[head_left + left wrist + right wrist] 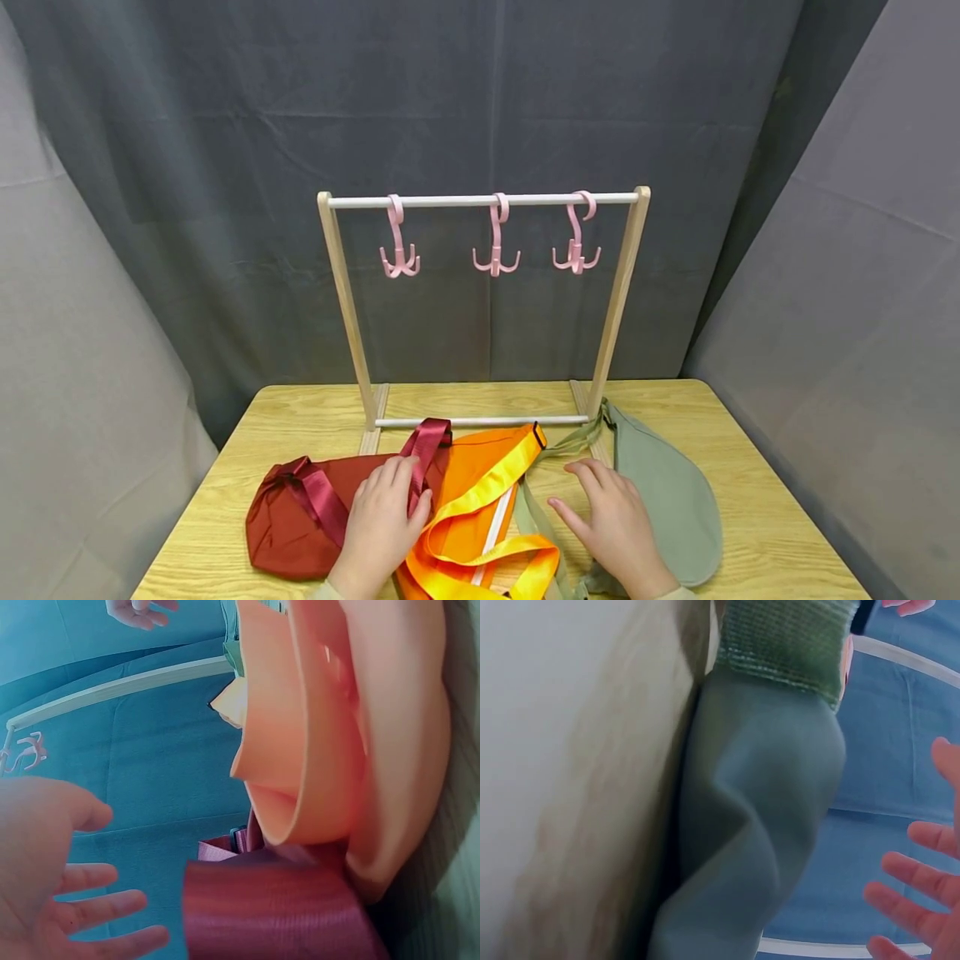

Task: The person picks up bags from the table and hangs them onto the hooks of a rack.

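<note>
My left hand [384, 517] is over the dark red bag [292, 529], near its shiny maroon strap [324, 500]. In the left wrist view its fingers [97, 911] are spread, and nothing is between them. Beside the red bag lies an orange bag [468, 475] with a yellow-orange strap [491, 492] looped across it. My right hand [618, 521] is at the left side of the grey-green bag [667, 492], its fingers loosely extended and holding nothing. A green strap [573, 442] runs from that bag toward the orange one.
Behind the bags stands a wooden rack [345, 300] with a white top bar [450, 201]. Three pink hooks hang from it: left [397, 242], middle [496, 242], right [576, 237]. All rests on a wood-grain table [765, 500]; grey curtains [225, 167] surround it.
</note>
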{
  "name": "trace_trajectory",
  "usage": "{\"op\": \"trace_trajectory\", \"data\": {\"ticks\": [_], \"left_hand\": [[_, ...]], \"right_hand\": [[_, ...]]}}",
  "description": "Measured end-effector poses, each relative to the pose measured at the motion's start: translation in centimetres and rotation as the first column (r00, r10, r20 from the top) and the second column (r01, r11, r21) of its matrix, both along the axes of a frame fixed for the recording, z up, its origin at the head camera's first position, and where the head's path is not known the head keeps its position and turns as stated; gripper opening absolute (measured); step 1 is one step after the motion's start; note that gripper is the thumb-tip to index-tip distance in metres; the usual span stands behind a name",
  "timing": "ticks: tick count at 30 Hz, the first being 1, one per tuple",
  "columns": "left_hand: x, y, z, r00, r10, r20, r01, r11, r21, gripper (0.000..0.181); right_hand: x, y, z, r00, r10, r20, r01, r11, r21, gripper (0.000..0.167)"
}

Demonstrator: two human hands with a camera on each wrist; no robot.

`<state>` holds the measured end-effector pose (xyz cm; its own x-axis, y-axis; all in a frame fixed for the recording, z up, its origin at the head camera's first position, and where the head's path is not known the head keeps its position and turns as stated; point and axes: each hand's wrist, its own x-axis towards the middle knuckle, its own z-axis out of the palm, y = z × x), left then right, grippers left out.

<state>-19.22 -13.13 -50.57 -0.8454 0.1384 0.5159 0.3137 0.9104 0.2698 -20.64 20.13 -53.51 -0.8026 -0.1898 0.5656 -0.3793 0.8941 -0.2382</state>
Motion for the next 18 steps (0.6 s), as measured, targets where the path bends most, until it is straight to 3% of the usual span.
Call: {"op": "trace_trajectory", "data": {"ticks": [13,18], "left_hand": [[-0.2,-0.7,0.7,0.999,0.006,0.051,-0.005,1.000,-0.014,0.045],[-0.5,-1.0,0.8,0.998,0.008,0.054,-0.006,1.000,-0.026,0.041]], "right_hand": [[-0.4,-1.1,0.7,0.994,0.067,-0.092,-0.064,0.997,0.032,0.048],[-0.6,-1.5,1.1,0.992,0.090,-0.093,-0.086,0.995,0.046,0.047]]}}
